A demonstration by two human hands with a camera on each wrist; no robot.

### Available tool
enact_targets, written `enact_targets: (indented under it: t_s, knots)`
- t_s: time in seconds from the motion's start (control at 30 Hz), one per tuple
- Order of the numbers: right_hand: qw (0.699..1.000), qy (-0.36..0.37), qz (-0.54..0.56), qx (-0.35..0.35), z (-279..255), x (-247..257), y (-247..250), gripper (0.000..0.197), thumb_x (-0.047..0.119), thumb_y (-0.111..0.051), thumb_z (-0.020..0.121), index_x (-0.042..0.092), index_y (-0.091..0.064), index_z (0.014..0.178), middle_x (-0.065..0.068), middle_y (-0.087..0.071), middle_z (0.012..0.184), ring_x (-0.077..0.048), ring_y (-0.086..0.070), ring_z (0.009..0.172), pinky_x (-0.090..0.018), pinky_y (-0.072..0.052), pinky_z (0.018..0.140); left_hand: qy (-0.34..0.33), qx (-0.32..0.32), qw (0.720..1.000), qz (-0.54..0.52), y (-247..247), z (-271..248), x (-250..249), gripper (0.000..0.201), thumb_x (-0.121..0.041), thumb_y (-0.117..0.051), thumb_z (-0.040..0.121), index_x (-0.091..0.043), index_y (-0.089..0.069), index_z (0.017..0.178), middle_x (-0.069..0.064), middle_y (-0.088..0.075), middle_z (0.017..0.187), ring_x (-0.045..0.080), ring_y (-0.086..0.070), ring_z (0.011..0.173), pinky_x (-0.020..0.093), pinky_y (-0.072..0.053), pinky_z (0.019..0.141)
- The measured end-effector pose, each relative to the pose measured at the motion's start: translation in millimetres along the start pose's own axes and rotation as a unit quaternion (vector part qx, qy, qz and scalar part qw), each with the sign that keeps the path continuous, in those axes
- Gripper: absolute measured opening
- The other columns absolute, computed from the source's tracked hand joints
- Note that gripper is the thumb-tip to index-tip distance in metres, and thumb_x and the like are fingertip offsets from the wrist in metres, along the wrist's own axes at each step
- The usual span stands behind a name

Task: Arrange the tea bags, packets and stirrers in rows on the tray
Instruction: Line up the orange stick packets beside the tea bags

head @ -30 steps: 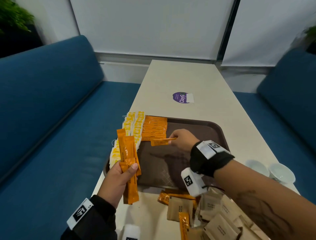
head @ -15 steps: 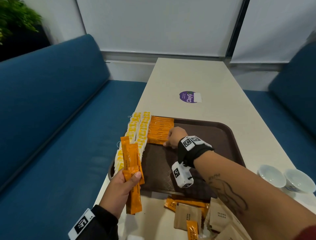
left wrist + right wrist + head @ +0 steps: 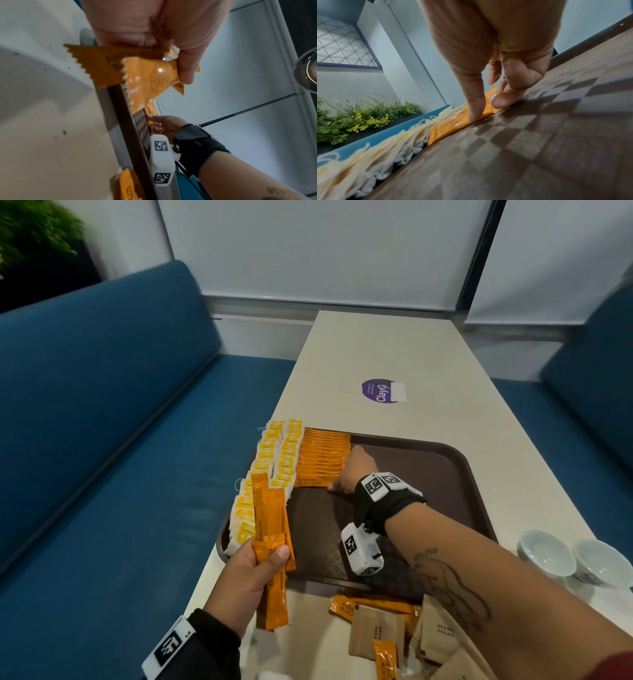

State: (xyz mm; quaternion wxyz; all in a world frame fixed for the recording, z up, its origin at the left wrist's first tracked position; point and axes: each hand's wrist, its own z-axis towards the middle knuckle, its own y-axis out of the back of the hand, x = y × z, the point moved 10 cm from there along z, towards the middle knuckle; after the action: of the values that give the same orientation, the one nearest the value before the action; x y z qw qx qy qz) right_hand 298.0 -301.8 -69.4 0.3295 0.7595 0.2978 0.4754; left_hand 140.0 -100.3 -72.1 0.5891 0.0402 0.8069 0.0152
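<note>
A brown tray [image 3: 445, 474] lies on the beige table. Two rows of yellow-tagged tea bags [image 3: 274, 453] run along its left edge, with a row of orange coffee stick packets [image 3: 323, 457] beside them. My right hand [image 3: 342, 470] reaches over the tray. Its thumb and fingers lie nearly straight and press on the nearest orange packet [image 3: 453, 128] at the row's near end. My left hand [image 3: 260, 563] hovers at the tray's front left corner and grips a small bunch of orange stick packets [image 3: 270, 529] upright under the thumb, also seen in the left wrist view [image 3: 137, 75].
A loose pile of orange sticks and brown sugar packets [image 3: 376, 631] lies on the table in front of the tray. Two white cups [image 3: 548, 553] stand at the right. A purple sticker [image 3: 380, 391] is farther back. Blue sofas [image 3: 102, 440] flank the table.
My right hand carried one orange packet to the row and laid it at the near end, where it now presses on it. The left hand kept its bunch nearly still.
</note>
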Motion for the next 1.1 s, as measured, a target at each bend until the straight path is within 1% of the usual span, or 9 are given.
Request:
enact_targets:
  t_s: [0.17,0.37,0.53,0.67,0.83,0.9,0.97,1.03,1.1]
  knots:
    - [1.000,-0.006,-0.016,0.002,0,-1,-1,0.071,0.024,-0.083,0.070,0.007,-0.042,0.125,-0.009,-0.059,0.121,-0.027,-0.059,0.111,-0.031,-0.047,0.086,0.004,0.003,1.000,0.000,-1,-1,0,0.049,-0.045,-0.054,0.071,-0.021,-0.055,0.113,0.003,-0.063,0.100,0.024,-0.059,0.094,0.045,-0.049,0.094]
    - [1.000,-0.009,-0.012,-0.004,-2,-2,-3,0.071,0.025,-0.083,0.070,0.008,-0.042,0.125,-0.009,-0.058,0.121,-0.027,-0.059,0.111,-0.032,-0.047,0.086,0.013,0.001,1.000,0.002,-1,-3,2,0.038,-0.042,-0.054,0.076,-0.024,-0.054,0.108,0.003,-0.063,0.104,0.025,-0.060,0.097,0.044,-0.049,0.093]
    - [1.000,-0.015,0.004,0.017,1,-3,-9,0.058,0.020,-0.083,0.070,0.009,-0.046,0.113,-0.011,-0.066,0.107,-0.028,-0.066,0.098,-0.038,-0.055,0.086,0.021,0.007,1.000,0.003,-4,-4,4,0.031,-0.034,-0.053,0.087,-0.023,-0.052,0.116,0.003,-0.062,0.109,0.025,-0.059,0.101,0.043,-0.048,0.094]
    - [0.999,-0.026,0.022,0.018,1,-7,-8,0.052,0.018,-0.082,0.070,0.010,-0.043,0.105,-0.013,-0.066,0.104,-0.028,-0.066,0.096,-0.040,-0.055,0.086,0.017,0.011,1.000,0.012,-4,-5,2,0.039,-0.039,-0.053,0.082,-0.022,-0.052,0.117,0.004,-0.062,0.110,0.025,-0.059,0.101,0.045,-0.048,0.095]
    - [0.999,-0.033,0.035,0.024,-3,-14,-9,0.063,0.020,-0.082,0.070,0.009,-0.044,0.119,-0.013,-0.064,0.110,-0.029,-0.065,0.099,-0.038,-0.055,0.085,0.018,0.015,1.000,0.007,-6,-5,0,0.036,-0.034,-0.053,0.086,-0.017,-0.053,0.119,0.004,-0.062,0.106,0.024,-0.059,0.098,0.042,-0.049,0.092]
    - [0.999,-0.006,0.045,0.007,-10,-10,1,0.056,0.022,-0.079,0.075,0.009,-0.044,0.115,-0.010,-0.061,0.109,-0.027,-0.062,0.100,-0.032,-0.051,0.079,0.015,0.020,1.000,0.004,-7,-6,-4,0.031,-0.031,-0.053,0.089,-0.017,-0.053,0.116,0.003,-0.061,0.100,0.022,-0.059,0.092,0.039,-0.049,0.088]
    - [0.996,0.057,0.075,-0.002,-26,7,14,0.041,0.029,-0.073,0.081,0.012,-0.045,0.105,-0.006,-0.056,0.099,-0.021,-0.057,0.093,-0.030,-0.044,0.073,0.009,0.024,1.000,0.005,-7,-7,-9,0.023,-0.030,-0.053,0.089,-0.020,-0.054,0.110,0.002,-0.061,0.099,0.021,-0.059,0.090,0.036,-0.050,0.084]
    - [0.982,0.113,0.147,0.037,-55,29,19,0.034,0.041,-0.065,0.086,0.014,-0.048,0.098,-0.001,-0.055,0.088,-0.015,-0.055,0.079,-0.027,-0.043,0.063,-0.007,0.030,0.999,0.021,-8,-7,-15,0.016,-0.029,-0.053,0.089,-0.025,-0.054,0.104,0.000,-0.063,0.101,0.019,-0.060,0.091,0.032,-0.050,0.082]
    - [0.961,0.151,0.203,0.109,-86,50,18,0.034,0.048,-0.058,0.088,0.015,-0.053,0.096,0.001,-0.056,0.084,-0.010,-0.053,0.067,-0.022,-0.038,0.052,-0.033,0.036,0.998,0.050,-8,-7,-22,0.012,-0.025,-0.057,0.089,-0.023,-0.056,0.101,-0.003,-0.065,0.100,0.017,-0.061,0.093,0.026,-0.048,0.078]
